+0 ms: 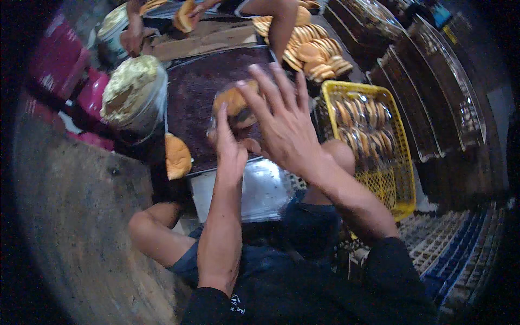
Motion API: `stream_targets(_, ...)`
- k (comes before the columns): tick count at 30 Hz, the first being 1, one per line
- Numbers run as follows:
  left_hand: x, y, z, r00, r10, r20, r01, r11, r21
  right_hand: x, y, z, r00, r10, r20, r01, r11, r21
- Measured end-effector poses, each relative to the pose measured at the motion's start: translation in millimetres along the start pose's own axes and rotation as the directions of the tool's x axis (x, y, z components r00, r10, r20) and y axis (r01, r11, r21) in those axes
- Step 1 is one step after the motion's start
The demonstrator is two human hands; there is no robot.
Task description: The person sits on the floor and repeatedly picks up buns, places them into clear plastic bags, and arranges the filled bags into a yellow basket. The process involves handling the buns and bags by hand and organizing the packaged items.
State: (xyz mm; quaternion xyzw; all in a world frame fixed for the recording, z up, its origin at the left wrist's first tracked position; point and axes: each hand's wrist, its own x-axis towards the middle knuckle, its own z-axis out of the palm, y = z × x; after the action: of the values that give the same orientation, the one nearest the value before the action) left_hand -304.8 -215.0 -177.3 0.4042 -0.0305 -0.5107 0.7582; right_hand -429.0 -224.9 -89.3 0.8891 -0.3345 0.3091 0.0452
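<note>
A round golden bun (234, 104) with a dark filling, seemingly in clear plastic wrap, is held up over the dark tray. My left hand (232, 146) grips it from below, the thumb along its left side. Fingers spread and stretched out, my right hand (290, 127) is at the bun's right side; whether it touches the wrap I cannot tell. Beneath both hands is a large tray (189, 103) with a dark purple-brown surface. Between my knees, a stack of clear plastic bags (260, 189) lies at the tray's near edge.
Left of the tray stands a bucket of pale cream (130, 92); a bun half (177, 157) rests at the tray's corner. On the right, a yellow basket (398, 151) holds wrapped buns. Stacked buns (311, 49) lie beyond. Across from me, another person's hand (203, 8) holds a bun.
</note>
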Motion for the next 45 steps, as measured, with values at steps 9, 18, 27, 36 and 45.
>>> stream_targets(9, -21.2, -43.8, 37.3, 0.868, -0.294, 0.401, -0.227, 0.483, 0.846, -143.9, 271.7, -13.3, 0.615, 0.716, 0.33, -0.783, 0.508, 0.358)
stream_targets(18, -81.0, -33.8, -103.5, 0.911, -0.409, 0.046, -0.263, -0.494, 0.829, -379.4, 152.3, -56.9, 0.491, 0.87, 0.054, -0.825, 0.484, -0.292)
stream_targets(27, -93.8, -27.3, -102.0, 0.919, -0.31, 0.243, -0.22, 0.107, 0.97, -147.4, 142.1, -62.6, 0.811, 0.545, 0.212, -0.572, 0.815, 0.095)
stream_targets(36, -38.3, -19.1, -83.3, 0.968, -0.244, 0.053, 0.175, 0.816, 0.552, -69.9, 17.3, 49.6, 0.805, 0.468, 0.366, -0.549, 0.352, 0.758)
stream_targets(45, 28.0, 42.6, -89.6, 0.962, 0.25, -0.107, -0.199, 0.916, 0.35, -40.2, 0.5, 74.3, 0.576, 0.551, 0.603, -0.723, 0.0, 0.691)
